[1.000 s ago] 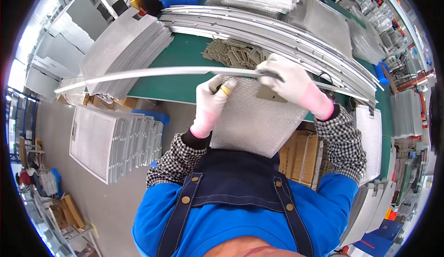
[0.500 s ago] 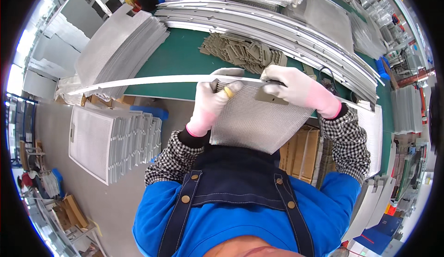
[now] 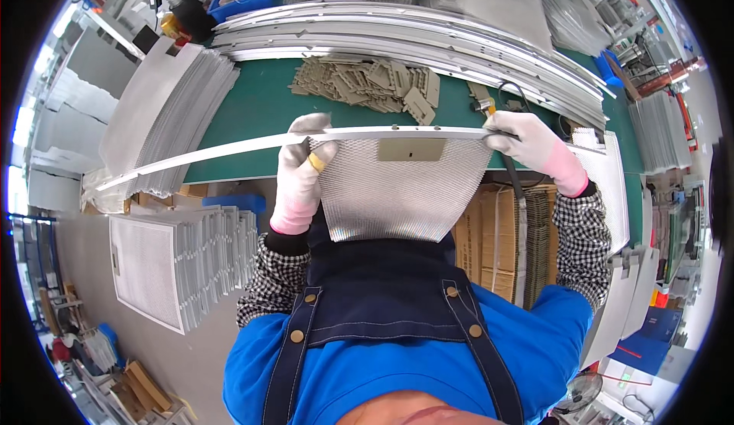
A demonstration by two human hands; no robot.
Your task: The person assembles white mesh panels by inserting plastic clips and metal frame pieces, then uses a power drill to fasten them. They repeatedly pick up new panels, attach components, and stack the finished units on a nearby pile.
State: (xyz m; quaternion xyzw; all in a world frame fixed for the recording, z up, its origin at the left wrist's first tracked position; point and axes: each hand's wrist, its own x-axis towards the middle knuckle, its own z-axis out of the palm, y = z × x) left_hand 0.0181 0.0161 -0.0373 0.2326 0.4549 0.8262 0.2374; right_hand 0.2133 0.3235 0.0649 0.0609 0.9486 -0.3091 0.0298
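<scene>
A silver mesh panel [image 3: 401, 203] is held b/w the hands, near the dark-blue apron [image 3: 375, 287]. Along its top edge a long, thin, white metal strip [image 3: 206, 153] is held, extended well past the L corner; whether the edge is enclosed by it can't quite be made out. The L white-and-pink gloved hand's [image 3: 299, 176] grip is closed on strip & panel at the L corner, the R white-and-pink gloved hand's [image 3: 534, 148] at the R. A beige rectangular plate [image 3: 397, 149] w/ a dark slot is seen mid-panel under the strip. Similar beige plates [image 3: 359, 84] are heaped on the green surface [image 3: 260, 107].
</scene>
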